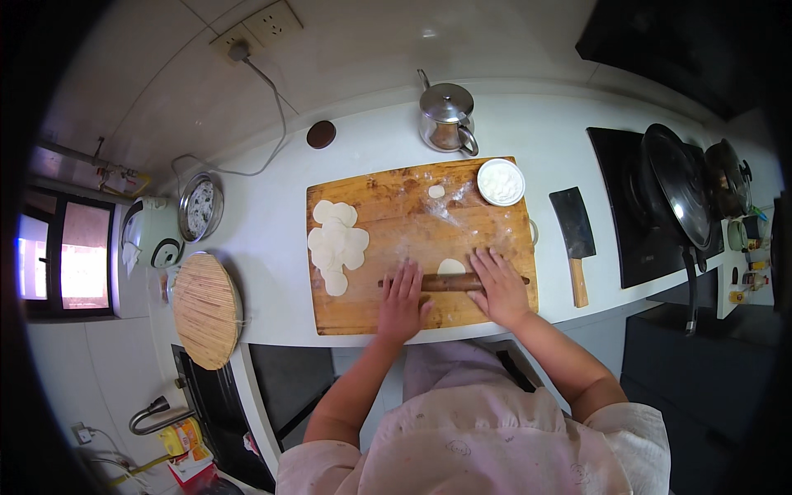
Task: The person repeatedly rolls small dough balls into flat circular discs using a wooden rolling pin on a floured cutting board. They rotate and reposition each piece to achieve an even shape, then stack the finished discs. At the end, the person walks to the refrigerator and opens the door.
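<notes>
A dark wooden rolling pin (450, 283) lies crosswise near the front of the wooden cutting board (379, 309). My left hand (403, 299) rests over its left part, fingers stretched forward. Over the right part lies my right hand (500, 289), palm down with the fingers spread. A round dough wrapper (451, 266) shows just beyond the pin, between my hands; its near part is hidden beneath the pin. Several rolled wrappers (334, 239) overlap at the board's left. A small dough piece (436, 191) sits farther back, beside scattered flour. At the back right corner stands a white bowl of flour (501, 181).
A cleaver (572, 235) lies right of the board, before the black stove (631, 247) with a lidded wok (676, 186). Behind the board stands a steel pot (446, 111). Leftward are a round slatted lid (205, 309), a metal bowl (200, 206) and a power cord (276, 124).
</notes>
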{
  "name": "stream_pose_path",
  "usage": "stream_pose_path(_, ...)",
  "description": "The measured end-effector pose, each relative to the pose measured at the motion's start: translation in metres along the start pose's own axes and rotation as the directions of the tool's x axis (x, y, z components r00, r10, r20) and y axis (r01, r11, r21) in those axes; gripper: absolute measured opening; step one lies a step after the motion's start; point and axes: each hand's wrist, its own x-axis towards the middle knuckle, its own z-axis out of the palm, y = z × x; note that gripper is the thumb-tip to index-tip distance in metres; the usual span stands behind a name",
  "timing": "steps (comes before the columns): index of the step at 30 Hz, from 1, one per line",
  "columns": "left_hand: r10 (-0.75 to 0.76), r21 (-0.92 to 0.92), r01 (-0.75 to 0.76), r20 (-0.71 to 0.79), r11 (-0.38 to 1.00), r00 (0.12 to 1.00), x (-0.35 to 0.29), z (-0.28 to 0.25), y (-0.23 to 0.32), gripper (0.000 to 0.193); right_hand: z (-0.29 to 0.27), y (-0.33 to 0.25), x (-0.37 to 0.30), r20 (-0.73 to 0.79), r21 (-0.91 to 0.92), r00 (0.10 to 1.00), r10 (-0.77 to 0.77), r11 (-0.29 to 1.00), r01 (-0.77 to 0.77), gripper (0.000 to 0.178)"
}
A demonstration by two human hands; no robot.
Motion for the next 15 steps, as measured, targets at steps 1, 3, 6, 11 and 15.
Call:
stream_pose_path(1,-0.005,-0.001,0.005,-0.018,1.0,1.0,0.018,-0.001,-0.002,0.078,0.002,0.004,0.009,-0.025,0.002,0.999,0.028,1.0,-0.028,0.071)
stream_pose_path(3,-0.003,0.027,0.004,-0.051,1.0,0.999,0.054,-0.001,-0.006,0.076,0.009,0.015,0.032,-0.105,-0.026,0.989,0.1,0.994,-0.103,0.07)
stream_pose_path(6,0.011,0.091,-0.003,-0.091,0.996,0.996,0.092,-0.001,-0.009,0.073,0.013,0.024,0.05,-0.168,-0.041,0.967,0.19,0.979,-0.2,0.067)
stream_pose_path(11,0.036,0.041,-0.038,0.055,0.998,0.998,0.076,-0.018,0.001,0.066,0.007,0.01,0.02,-0.123,0.008,0.979,0.161,0.987,-0.161,0.066)
stream_pose_path(15,0.132,-0.024,-0.13,0.23,0.991,0.964,0.045,-0.026,0.002,0.057,0.005,-0.016,-0.027,-0.051,0.069,0.996,0.073,0.995,-0.069,0.064)
